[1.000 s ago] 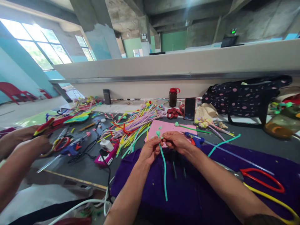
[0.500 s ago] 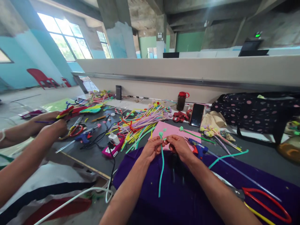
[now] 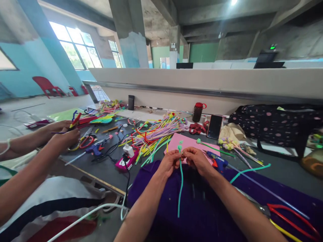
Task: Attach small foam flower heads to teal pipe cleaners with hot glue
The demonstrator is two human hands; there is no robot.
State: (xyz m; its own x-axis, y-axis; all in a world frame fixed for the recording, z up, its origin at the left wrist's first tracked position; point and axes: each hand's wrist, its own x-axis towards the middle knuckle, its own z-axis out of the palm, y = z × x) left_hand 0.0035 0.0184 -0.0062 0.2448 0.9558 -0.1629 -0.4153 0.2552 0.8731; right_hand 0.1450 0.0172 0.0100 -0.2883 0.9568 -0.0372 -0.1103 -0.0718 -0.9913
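Note:
Pinched in my left hand (image 3: pixel 172 163) is a mint-green pipe cleaner (image 3: pixel 180 191), its stem hanging down and a small leaf-shaped loop standing above the fingers. My right hand (image 3: pixel 196 160) is closed against it, fingertips pressed together at the same spot; the bit between them is too small to make out clearly. Both hands hover over dark purple cloth (image 3: pixel 153 188) at the near edge of a pink sheet (image 3: pixel 174 143). On that sheet lies a green stem with a curled tip (image 3: pixel 214 148). A blue glue gun (image 3: pixel 218 163) rests just right of my right hand.
Bundled pipe cleaners (image 3: pixel 158 129) spread across the table's middle. A magenta power strip (image 3: pixel 127 161) with cords sits left. Red-handled scissors (image 3: pixel 290 215) lie at the right front. Bottle (image 3: pixel 198 112), phone (image 3: pixel 214 127) and dotted bag (image 3: pixel 275 127) stand behind. A co-worker's hands (image 3: pixel 65 132) work at left.
The view has shifted slightly, so the scene sits a little further right and lower. My fingertips have drawn closer together at the stem. The co-worker's hands have changed position on their pipe cleaners.

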